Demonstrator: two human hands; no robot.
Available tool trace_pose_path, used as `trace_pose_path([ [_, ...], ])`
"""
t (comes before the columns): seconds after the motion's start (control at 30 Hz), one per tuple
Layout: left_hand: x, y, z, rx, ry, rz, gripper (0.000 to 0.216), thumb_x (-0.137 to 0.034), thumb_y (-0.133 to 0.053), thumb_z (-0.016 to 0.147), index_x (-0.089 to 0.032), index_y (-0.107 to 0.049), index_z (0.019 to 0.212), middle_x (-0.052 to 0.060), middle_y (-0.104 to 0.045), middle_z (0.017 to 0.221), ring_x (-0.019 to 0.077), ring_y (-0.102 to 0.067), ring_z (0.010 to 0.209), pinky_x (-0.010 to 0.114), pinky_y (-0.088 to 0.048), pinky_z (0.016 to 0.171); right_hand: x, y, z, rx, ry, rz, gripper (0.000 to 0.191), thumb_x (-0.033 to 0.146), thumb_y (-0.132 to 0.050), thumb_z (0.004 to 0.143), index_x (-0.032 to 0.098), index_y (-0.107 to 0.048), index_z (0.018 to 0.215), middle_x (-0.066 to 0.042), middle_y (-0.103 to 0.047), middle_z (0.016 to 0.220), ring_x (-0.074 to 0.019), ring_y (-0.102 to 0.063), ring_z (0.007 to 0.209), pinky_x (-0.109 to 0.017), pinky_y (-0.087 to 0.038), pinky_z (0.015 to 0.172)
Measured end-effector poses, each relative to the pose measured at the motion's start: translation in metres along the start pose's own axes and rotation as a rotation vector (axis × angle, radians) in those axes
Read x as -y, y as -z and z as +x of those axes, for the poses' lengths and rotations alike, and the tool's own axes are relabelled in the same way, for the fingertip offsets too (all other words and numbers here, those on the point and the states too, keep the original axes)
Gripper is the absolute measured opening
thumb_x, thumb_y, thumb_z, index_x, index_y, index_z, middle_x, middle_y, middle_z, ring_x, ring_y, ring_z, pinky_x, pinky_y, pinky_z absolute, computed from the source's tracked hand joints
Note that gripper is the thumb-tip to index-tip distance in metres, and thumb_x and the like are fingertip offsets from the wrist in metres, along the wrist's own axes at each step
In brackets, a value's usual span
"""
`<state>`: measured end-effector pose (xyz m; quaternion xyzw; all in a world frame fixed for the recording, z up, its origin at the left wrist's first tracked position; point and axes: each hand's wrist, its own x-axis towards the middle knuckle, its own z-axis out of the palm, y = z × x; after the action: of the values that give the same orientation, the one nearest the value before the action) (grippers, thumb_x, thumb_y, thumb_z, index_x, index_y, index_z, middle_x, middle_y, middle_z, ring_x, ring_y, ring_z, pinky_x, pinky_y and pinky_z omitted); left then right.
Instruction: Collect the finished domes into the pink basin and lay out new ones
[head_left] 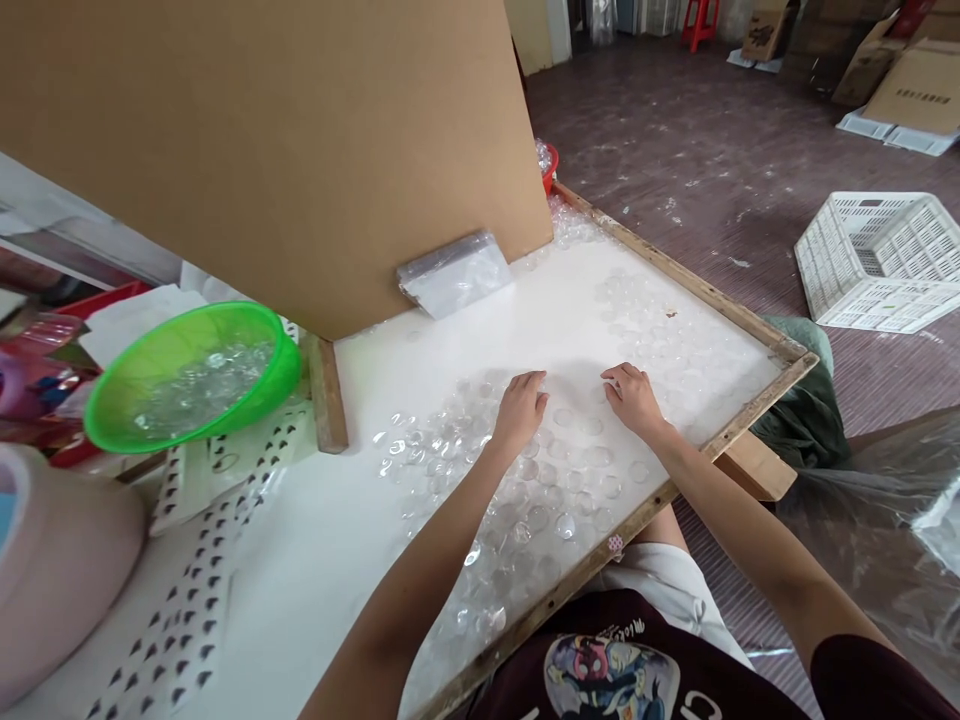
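Note:
Both of my hands rest palm down on a white tabletop (322,540) framed with a wooden rim (757,395). My left hand (520,408) lies on a spread of several clear glass domes (525,490), fingers curled loosely over them. About a hand's width to the right, my right hand (634,397) also presses on the white surface among the domes, fingers bent and together. Whether either hand pinches a dome is hidden under the fingers.
A green bowl (196,372) of clear domes sits at the left. A big cardboard sheet (285,150) stands upright behind, with a clear plastic bag (454,275) at its foot. Printed sticker sheets (195,560) lie front left. A white crate (881,260) is on the floor.

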<state>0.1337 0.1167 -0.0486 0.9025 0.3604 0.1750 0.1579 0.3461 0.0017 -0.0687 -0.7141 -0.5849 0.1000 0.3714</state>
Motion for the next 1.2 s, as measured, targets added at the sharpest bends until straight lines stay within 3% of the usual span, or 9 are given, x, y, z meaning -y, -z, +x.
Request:
trace_pose_path([
  [0.1, -0.009, -0.003, 0.009, 0.048, -0.027, -0.033, 0.035, -0.012, -0.049, 0.091, -0.020, -0.061, 0.123, 0.011, -0.067, 0.116, 0.0288, -0.058, 0.116, 0.050, -0.048, 0.103, 0.001, 0.002, 0.001, -0.032, 0.004, 0.033, 0.021, 0.013, -0.047, 0.092, 0.019, -0.064, 0.103, -0.009, -0.065, 0.101, -0.0213, -0.064, 0.083, -0.039, -0.044, 0.087],
  [0.33, -0.029, -0.007, 0.029, 0.003, -0.040, -0.274, 0.042, -0.010, -0.050, 0.089, -0.021, -0.055, 0.129, 0.008, -0.062, 0.128, 0.0221, -0.060, 0.117, 0.042, -0.050, 0.102, 0.005, 0.007, 0.004, -0.113, 0.006, 0.106, 0.022, 0.014, -0.044, 0.093, 0.020, -0.064, 0.101, -0.007, -0.066, 0.097, -0.0183, -0.062, 0.073, -0.038, -0.045, 0.086],
  [0.5, -0.037, -0.012, 0.047, 0.076, -0.117, -0.277, 0.049, -0.008, -0.049, 0.087, -0.022, -0.051, 0.135, 0.008, -0.054, 0.144, 0.0224, -0.046, 0.139, 0.044, -0.038, 0.117, 0.002, 0.009, 0.006, -0.138, -0.034, 0.126, 0.021, 0.014, -0.046, 0.092, 0.020, -0.064, 0.100, -0.006, -0.066, 0.097, -0.0176, -0.061, 0.072, -0.037, -0.046, 0.085],
  [0.6, -0.030, -0.008, 0.045, 0.085, -0.098, -0.214, 0.047, -0.012, -0.052, 0.089, -0.021, -0.051, 0.135, 0.009, -0.050, 0.149, 0.0244, -0.041, 0.143, 0.047, -0.035, 0.119, 0.001, 0.009, 0.005, -0.144, -0.006, 0.116, 0.023, 0.012, -0.045, 0.092, 0.020, -0.065, 0.099, -0.008, -0.066, 0.098, -0.0215, -0.061, 0.081, -0.038, -0.047, 0.084],
  [0.7, -0.015, 0.002, 0.032, 0.095, -0.038, -0.170, 0.048, -0.021, -0.056, 0.091, -0.022, -0.049, 0.138, 0.009, -0.049, 0.150, 0.0261, -0.042, 0.141, 0.047, -0.038, 0.116, 0.001, 0.008, 0.006, -0.120, 0.023, 0.074, 0.024, 0.011, -0.047, 0.091, 0.021, -0.067, 0.099, -0.009, -0.066, 0.099, -0.0249, -0.058, 0.089, -0.040, -0.047, 0.085],
  [0.87, 0.000, 0.012, 0.009, 0.152, -0.031, -0.106, 0.040, -0.023, -0.060, 0.088, -0.023, -0.059, 0.128, 0.008, -0.063, 0.132, 0.0266, -0.055, 0.127, 0.045, -0.047, 0.108, 0.005, 0.002, 0.006, -0.051, 0.065, 0.049, 0.024, 0.011, -0.049, 0.092, 0.021, -0.068, 0.100, -0.009, -0.067, 0.103, -0.0260, -0.057, 0.092, -0.043, -0.045, 0.086],
  [1.0, -0.005, 0.007, 0.010, 0.099, -0.071, -0.048, 0.026, -0.020, -0.055, 0.090, -0.023, -0.066, 0.114, 0.008, -0.070, 0.115, 0.0276, -0.061, 0.113, 0.046, -0.050, 0.101, 0.008, -0.001, 0.002, 0.081, 0.123, 0.003, 0.017, 0.012, -0.059, 0.088, 0.022, -0.069, 0.098, -0.007, -0.067, 0.104, -0.0263, -0.056, 0.098, -0.042, -0.043, 0.088],
  [1.2, -0.019, -0.001, 0.022, 0.124, -0.180, -0.015, 0.021, -0.026, -0.056, 0.091, -0.021, -0.068, 0.108, 0.008, -0.069, 0.116, 0.0278, -0.060, 0.109, 0.045, -0.049, 0.098, 0.007, 0.002, -0.003, 0.139, 0.090, -0.037, 0.021, 0.017, -0.068, 0.086, 0.023, -0.068, 0.106, -0.008, -0.064, 0.108, -0.0269, -0.054, 0.104, -0.043, -0.042, 0.091],
])
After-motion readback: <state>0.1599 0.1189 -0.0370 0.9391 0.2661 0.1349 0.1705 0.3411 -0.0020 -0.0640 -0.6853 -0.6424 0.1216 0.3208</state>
